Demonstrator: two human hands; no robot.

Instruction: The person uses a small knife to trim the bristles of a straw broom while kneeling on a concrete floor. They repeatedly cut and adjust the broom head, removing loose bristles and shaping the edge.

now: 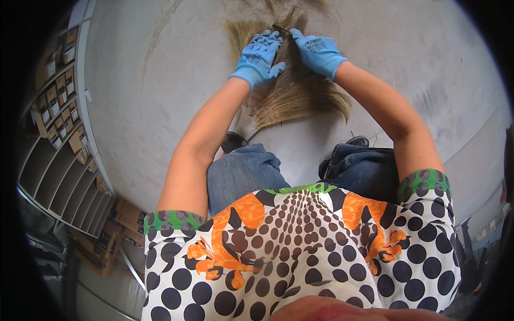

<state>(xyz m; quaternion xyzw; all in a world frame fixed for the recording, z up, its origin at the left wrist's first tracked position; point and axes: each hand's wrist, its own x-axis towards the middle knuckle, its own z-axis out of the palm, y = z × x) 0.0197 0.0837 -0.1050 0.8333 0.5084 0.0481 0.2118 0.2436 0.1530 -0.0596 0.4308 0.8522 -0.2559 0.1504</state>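
Observation:
Straw broom bristles [300,104] fan out on the floor in front of me, with a darker brown bundle of fibres [292,67] lying across them between my hands. My left hand [259,58], in a blue glove, rests palm down on the bristles. Its fingers are stretched out and the thumb points toward the dark bundle. At the far end of that bundle, my right hand [318,52], also blue-gloved, is closed on a thin dark strip [280,29]. The strip's tip reaches left toward my left fingertips; its exact kind is unclear.
Grey concrete floor [160,80] surrounds the bristles. More loose straw lies at the far edge. To my left stands a metal shelf [64,182] with several small cardboard boxes [59,104]. My bent knees in jeans [243,176] and dark shoes are close behind the bristles.

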